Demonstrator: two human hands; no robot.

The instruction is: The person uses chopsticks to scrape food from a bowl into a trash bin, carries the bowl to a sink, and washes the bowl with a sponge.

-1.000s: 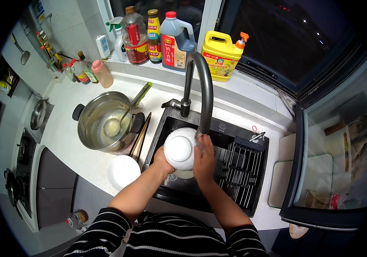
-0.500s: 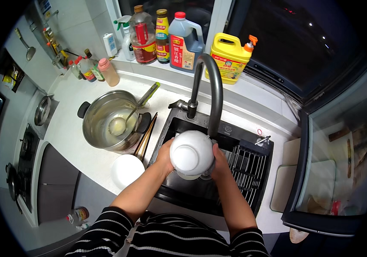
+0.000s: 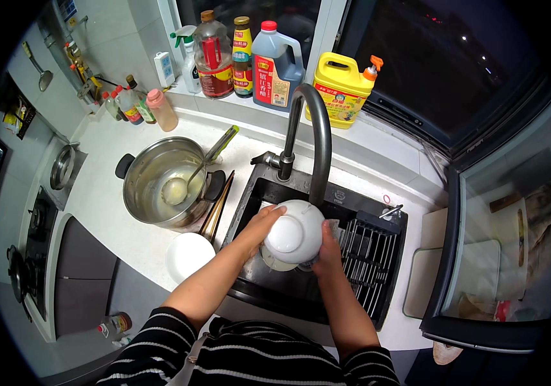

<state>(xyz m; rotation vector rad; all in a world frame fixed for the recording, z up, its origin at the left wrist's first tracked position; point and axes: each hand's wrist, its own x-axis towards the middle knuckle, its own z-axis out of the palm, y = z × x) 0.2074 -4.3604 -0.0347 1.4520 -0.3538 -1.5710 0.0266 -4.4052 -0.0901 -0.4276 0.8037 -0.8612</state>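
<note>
A: Nearest to the person, what do the two hands do?

B: Both hold the white bowl [image 3: 295, 231] over the black sink [image 3: 259, 283]. The left hand [image 3: 259, 225] has its fingers [image 3: 274, 211] curled over the rim at nine o'clock of the bowl, and the right hand [image 3: 327, 251] closes on it from four o'clock. The bowl is turned so that its foot looks up at the camera.

A: So which step is it?

B: I judge it is the washing or rinsing of the outside (I cannot see water running, so I am not sure which). The bowl sits just below the mouth of the dark curved faucet [image 3: 311, 138]. The next move, I think, asks to turn the bowl in the fingers with a firm grip, because a wet bowl slips.

A: And around them?

B: At three o'clock, in the sink, is a black rack [image 3: 369, 257]. At nine o'clock, on the white table [image 3: 105, 199], lies a white plate [image 3: 188, 256], then chopsticks [image 3: 216, 207], then a steel pot [image 3: 159, 183] with a ladle [image 3: 182, 186] in it. Farther, at twelve o'clock, bottles and a yellow jug [image 3: 341, 90] stand on the window ledge.
</note>
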